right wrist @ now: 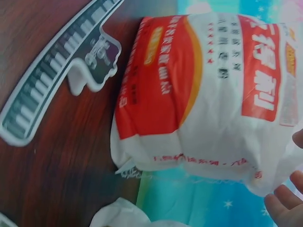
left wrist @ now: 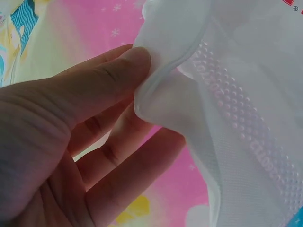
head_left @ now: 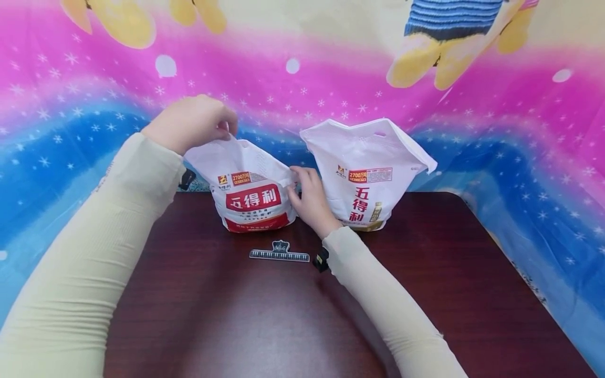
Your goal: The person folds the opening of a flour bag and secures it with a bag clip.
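On the table (head_left: 264,315) a white and red flour bag (head_left: 252,199) stands upright on the left. My left hand (head_left: 194,123) pinches its top left corner, thumb against fingers, as the left wrist view shows of the white bag top (left wrist: 184,94). At the bag's right side, my right hand (head_left: 312,202) holds the upper edge between thumb and fingertips. In the right wrist view the printed bag front (right wrist: 220,71) fills the middle, and only the fingertips (right wrist: 284,203) enter at the right edge.
A second white flour bag (head_left: 371,168) with a cut-out handle stands just right of my right hand. In front lies a piano-keyboard clip (head_left: 280,252), with a small black object (head_left: 321,260) by my right cuff. A patterned cloth (head_left: 264,79) hangs behind the table.
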The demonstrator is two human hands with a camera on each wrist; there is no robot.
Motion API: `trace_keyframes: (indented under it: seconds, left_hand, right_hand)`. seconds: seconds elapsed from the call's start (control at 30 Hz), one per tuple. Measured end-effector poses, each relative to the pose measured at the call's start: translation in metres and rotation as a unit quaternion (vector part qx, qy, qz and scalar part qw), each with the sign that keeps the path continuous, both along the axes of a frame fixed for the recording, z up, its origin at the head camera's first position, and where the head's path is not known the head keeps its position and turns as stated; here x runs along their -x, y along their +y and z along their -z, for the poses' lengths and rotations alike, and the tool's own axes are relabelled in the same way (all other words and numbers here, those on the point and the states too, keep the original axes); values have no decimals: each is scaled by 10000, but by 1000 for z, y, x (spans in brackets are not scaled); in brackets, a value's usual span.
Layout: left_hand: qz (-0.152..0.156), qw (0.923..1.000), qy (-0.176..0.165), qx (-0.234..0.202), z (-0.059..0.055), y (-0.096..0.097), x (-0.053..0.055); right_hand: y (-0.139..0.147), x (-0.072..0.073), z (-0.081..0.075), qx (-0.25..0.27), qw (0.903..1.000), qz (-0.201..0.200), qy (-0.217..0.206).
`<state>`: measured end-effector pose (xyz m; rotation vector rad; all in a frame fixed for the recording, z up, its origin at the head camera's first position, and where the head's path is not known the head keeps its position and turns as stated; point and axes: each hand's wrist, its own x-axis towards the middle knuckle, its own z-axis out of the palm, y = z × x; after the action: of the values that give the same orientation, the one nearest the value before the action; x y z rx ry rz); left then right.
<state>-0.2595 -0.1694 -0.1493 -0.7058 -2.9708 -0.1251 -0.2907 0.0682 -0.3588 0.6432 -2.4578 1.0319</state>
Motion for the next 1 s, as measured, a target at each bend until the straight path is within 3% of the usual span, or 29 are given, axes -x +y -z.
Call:
trace_keyframes:
  seconds: [0.2, 0.47, 0.73, 1.0]
  left_hand:
    - [-51, 9999, -127, 26, 0, -1, 1]
    - [-59, 9998, -164, 63, -1, 0, -2]
    - [5, 9999, -104, 56, -1, -1, -4]
    - [9, 10000, -74, 50, 1, -1, -3]
  right_hand:
    - [1, -10, 5, 194, 9997, -11, -170]
    - [-1, -26, 13, 336, 9963, -200, -764]
    - [-3, -34, 18, 104, 9910, -298, -1304]
    - [-4, -34, 27, -176, 9830, -418, -1779]
